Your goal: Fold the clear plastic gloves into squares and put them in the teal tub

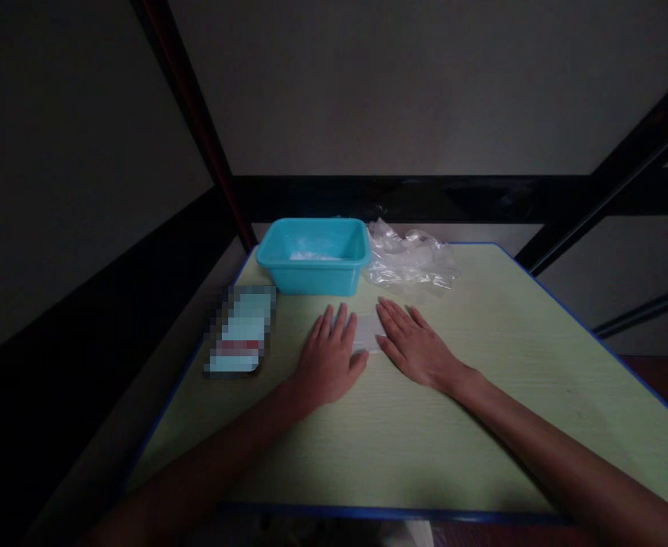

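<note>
Between my two hands a small, flat, whitish see-through piece point(366, 333), like a thin plastic sleeve, lies on the table; its ends are partly covered by my fingers. My left hand point(329, 361) rests palm down over its left end, fingers stretched out and somewhat spread. From the right, my right hand point(416, 346) lies flat with straight fingers, its fingertips at the right end of the piece. Behind my left hand stands a turquoise plastic basin point(316, 277) with something white in its bottom, too unclear to name.
A crumpled clear plastic bag point(413, 258) lies against the basin's right side. Left of my hands is a phone point(241, 334) with a blurred screen, near the table's left edge. The pale green table point(516, 334) has blue edging; walls stand behind and to the left.
</note>
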A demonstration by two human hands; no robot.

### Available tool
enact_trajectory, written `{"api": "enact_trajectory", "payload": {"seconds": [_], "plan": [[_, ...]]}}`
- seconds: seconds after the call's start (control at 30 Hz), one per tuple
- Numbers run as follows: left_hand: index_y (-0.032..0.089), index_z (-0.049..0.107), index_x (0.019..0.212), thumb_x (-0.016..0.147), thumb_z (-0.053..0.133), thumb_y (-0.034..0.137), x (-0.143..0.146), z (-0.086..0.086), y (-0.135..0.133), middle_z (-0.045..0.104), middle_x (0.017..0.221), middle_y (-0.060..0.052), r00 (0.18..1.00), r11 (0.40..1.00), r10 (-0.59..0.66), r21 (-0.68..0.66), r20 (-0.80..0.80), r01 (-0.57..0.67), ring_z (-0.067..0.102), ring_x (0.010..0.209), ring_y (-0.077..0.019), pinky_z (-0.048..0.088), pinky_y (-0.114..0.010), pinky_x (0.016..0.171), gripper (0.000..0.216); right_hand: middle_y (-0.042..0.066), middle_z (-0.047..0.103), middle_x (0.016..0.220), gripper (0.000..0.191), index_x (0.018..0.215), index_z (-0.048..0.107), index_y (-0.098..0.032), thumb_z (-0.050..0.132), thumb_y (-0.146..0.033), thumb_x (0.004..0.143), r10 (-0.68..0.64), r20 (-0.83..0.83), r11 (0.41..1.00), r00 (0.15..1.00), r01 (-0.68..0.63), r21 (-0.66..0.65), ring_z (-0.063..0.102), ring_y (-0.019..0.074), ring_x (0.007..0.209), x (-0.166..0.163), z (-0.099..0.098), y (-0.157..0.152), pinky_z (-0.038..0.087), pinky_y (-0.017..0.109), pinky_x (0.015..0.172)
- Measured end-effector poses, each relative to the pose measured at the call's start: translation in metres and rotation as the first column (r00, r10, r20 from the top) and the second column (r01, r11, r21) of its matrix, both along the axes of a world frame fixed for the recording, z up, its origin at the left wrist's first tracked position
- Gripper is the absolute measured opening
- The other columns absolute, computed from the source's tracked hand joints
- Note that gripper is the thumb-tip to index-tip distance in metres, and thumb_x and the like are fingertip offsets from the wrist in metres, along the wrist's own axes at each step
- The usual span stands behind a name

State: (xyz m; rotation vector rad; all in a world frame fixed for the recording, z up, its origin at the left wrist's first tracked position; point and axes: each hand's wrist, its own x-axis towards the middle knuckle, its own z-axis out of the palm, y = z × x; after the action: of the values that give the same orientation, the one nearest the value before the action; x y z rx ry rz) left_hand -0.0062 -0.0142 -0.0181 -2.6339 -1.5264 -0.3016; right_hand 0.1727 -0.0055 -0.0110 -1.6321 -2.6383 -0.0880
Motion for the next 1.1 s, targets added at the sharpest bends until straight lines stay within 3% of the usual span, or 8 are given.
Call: {"api": "enact_trajectory", "payload": {"seconds": [0.3, 0.5, 0.6, 0.7, 0.8, 0.87, 0.97, 1.1], "plan": [[0.006, 0.040, 0.132, 0.086, 0.044, 0.041, -0.001, 0.002, 0.000, 0.032, 0.143, -0.018, 1.000, 1.000, -0.003, -0.019, -0.015, 0.003, 0.026, 0.132, -0.0358, 0.028, -0.046, 0.106, 0.058, 0.016, 0.023, 0.145, 0.056, 0.138, 0.029, -0.001, 0.024, -0.034, 0.092, -0.026, -0.013, 1.000, 1.000, 0.026, -0.015, 0.025, 0.0248, 0.134, 0.008, -0.001, -0.001, 0.022, 0.047, 0.107], [0.008, 0.037, 0.134, 0.085, 0.045, 0.036, -0.001, 0.000, -0.001, 0.032, 0.143, -0.018, 1.000, 1.000, -0.015, 0.010, 0.018, 0.014, 0.027, 0.132, -0.0342, 0.030, -0.047, 0.105, 0.057, 0.017, 0.031, 0.143, 0.054, 0.136, 0.034, -0.002, 0.023, -0.031, 0.092, -0.054, -0.209, 0.999, 0.976, 0.052, -0.016, 0.029, 0.0239, 0.132, 0.017, -0.002, 0.000, 0.026, 0.047, 0.106], [0.008, 0.035, 0.136, 0.085, 0.044, 0.030, -0.002, -0.002, -0.001, 0.031, 0.143, -0.019, 0.996, 1.000, -0.027, 0.001, 0.085, 0.027, 0.024, 0.133, -0.0335, 0.029, -0.048, 0.105, 0.056, 0.016, 0.041, 0.138, 0.049, 0.133, 0.040, -0.008, 0.025, -0.030, 0.092, -0.005, -0.359, 0.995, 0.933, 0.040, 0.089, 0.036, 0.0234, 0.129, 0.022, 0.006, 0.000, 0.030, 0.047, 0.104], [0.011, 0.034, 0.136, 0.084, 0.039, 0.023, -0.005, -0.004, 0.003, 0.028, 0.145, -0.016, 0.962, 0.998, -0.029, -0.037, 0.270, 0.040, 0.021, 0.135, -0.0289, 0.027, -0.048, 0.106, 0.054, 0.014, 0.058, 0.122, 0.036, 0.118, 0.054, -0.014, 0.036, -0.029, 0.091, 0.187, -0.404, 0.959, 0.896, -0.079, 0.271, 0.052, 0.0230, 0.113, 0.021, 0.017, -0.003, 0.038, 0.044, 0.097], [0.012, 0.042, 0.130, 0.082, 0.031, 0.018, -0.010, -0.005, 0.013, 0.038, 0.141, -0.013, 0.789, 0.993, 0.083, -0.115, 0.609, -0.016, 0.032, 0.131, -0.0208, 0.031, -0.039, 0.106, 0.049, 0.010, 0.066, 0.092, 0.024, 0.093, 0.064, -0.014, 0.043, -0.026, 0.090, 0.389, -0.299, 0.882, 0.871, -0.259, 0.393, 0.059, 0.0200, 0.086, 0.009, 0.025, -0.009, 0.046, 0.035, 0.079], [0.012, 0.051, 0.118, 0.079, 0.030, 0.019, -0.014, -0.004, 0.021, 0.052, 0.129, -0.012, 0.575, 0.981, 0.189, -0.180, 0.796, -0.074, 0.045, 0.122, -0.0195, 0.035, -0.036, 0.103, 0.045, 0.007, 0.064, 0.077, 0.021, 0.079, 0.064, -0.014, 0.046, -0.021, 0.090, 0.460, -0.177, 0.833, 0.870, -0.354, 0.425, 0.057, 0.0179, 0.073, -0.005, 0.028, -0.014, 0.044, 0.032, 0.067], [0.012, 0.058, 0.095, 0.073, 0.034, 0.024, -0.017, -0.001, 0.031, 0.063, 0.107, -0.012, 0.291, 0.957, 0.285, -0.257, 0.913, -0.131, 0.057, 0.104, -0.0218, 0.041, -0.037, 0.096, 0.035, 0.004, 0.060, 0.068, 0.021, 0.071, 0.062, -0.015, 0.049, -0.013, 0.087, 0.494, -0.005, 0.797, 0.869, -0.450, 0.403, 0.054, 0.0170, 0.066, -0.029, 0.030, -0.019, 0.038, 0.030, 0.059], [0.016, 0.056, 0.080, 0.071, 0.035, 0.028, -0.018, 0.002, 0.034, 0.065, 0.090, -0.009, 0.201, 0.949, 0.304, -0.278, 0.931, -0.151, 0.060, 0.091, -0.0216, 0.046, -0.037, 0.086, 0.025, 0.005, 0.060, 0.070, 0.020, 0.069, 0.062, -0.014, 0.050, -0.008, 0.084, 0.491, 0.107, 0.804, 0.864, -0.497, 0.326, 0.055, 0.0183, 0.068, -0.055, 0.031, -0.020, 0.035, 0.031, 0.057]]}}
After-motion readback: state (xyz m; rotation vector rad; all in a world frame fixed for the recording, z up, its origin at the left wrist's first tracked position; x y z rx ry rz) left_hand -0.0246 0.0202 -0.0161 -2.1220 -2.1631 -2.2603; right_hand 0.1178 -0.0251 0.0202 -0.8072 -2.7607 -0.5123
